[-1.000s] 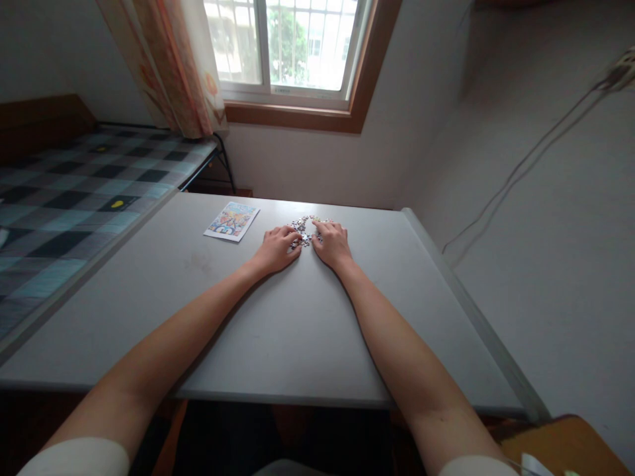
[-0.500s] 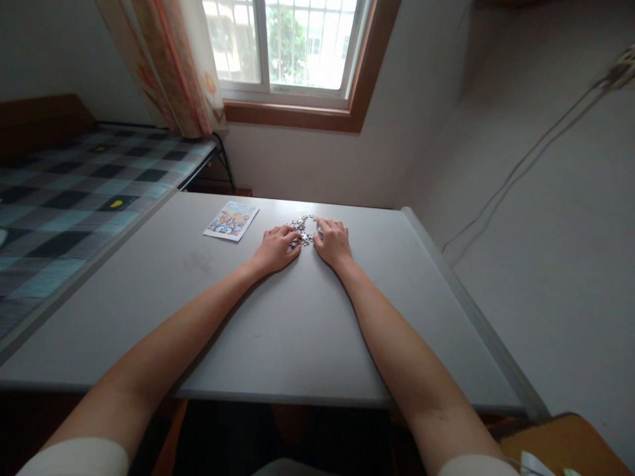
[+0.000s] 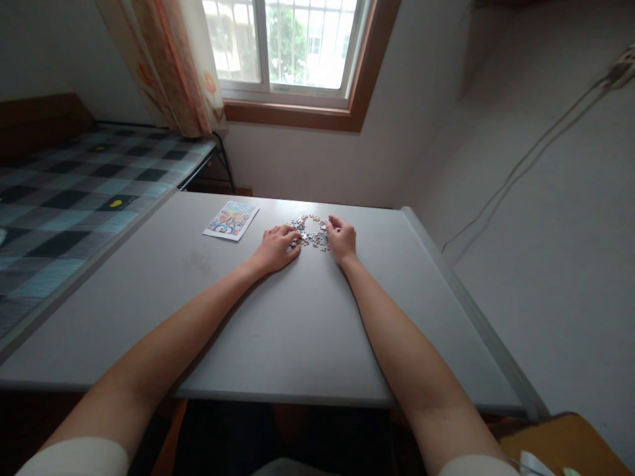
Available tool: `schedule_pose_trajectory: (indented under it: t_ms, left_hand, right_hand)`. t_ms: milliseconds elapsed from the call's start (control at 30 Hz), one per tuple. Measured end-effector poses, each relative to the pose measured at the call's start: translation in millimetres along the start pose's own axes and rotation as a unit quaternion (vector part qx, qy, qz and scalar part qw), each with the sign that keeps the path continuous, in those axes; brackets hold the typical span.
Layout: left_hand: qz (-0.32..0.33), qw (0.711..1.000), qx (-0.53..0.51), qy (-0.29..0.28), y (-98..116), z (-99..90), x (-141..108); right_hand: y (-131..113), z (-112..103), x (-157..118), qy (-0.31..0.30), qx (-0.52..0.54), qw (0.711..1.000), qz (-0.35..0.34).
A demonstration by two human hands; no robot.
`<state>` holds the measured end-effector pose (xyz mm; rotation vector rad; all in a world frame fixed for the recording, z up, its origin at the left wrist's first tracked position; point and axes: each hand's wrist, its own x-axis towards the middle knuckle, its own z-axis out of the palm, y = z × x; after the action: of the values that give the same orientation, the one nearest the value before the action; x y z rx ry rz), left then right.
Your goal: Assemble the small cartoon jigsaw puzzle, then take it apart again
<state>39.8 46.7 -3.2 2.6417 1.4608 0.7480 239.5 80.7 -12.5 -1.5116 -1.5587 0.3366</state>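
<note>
Small jigsaw pieces lie in a loose ring on the far part of the table, between my two hands. My left hand rests palm down at the ring's left side, thumb apart from the fingers, fingertips touching pieces. At the right side is my right hand, turned on its edge with thumb and fingers drawn together. Whatever its fingertips hold is too small to make out. A folded sheet with a colourful printed picture lies flat to the left of my left hand.
The pale grey table has a raised rim along its right side. A bed with a checked cover adjoins it on the left. Beyond are a curtain and a window. A cable hangs along the right wall.
My right hand has shifted slightly right and turned onto its edge, fingers drawn together, uncovering pieces that were under it. My left hand has stayed in place.
</note>
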Motion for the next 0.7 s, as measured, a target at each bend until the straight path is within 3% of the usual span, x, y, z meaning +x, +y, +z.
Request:
schedule_pose_trajectory:
  t_ms: [100,233,533,700]
  left_hand:
    - [0.003,1.0,0.003,0.002,0,0.3,0]
    - [0.0,1.0,0.006,0.001,0,0.9,0]
    - [0.002,1.0,-0.003,0.005,-2,2.4,0]
    - [0.001,1.0,-0.004,0.007,-1,1.2,0]
  right_hand:
    - [9,3,4,0.051,0.125,0.99,0.034]
    - [12,6,6,0.07,0.228,0.971,0.03]
    - [17,6,8,0.071,0.281,0.956,0.039]
    - [6,5,3,0.048,0.28,0.959,0.024]
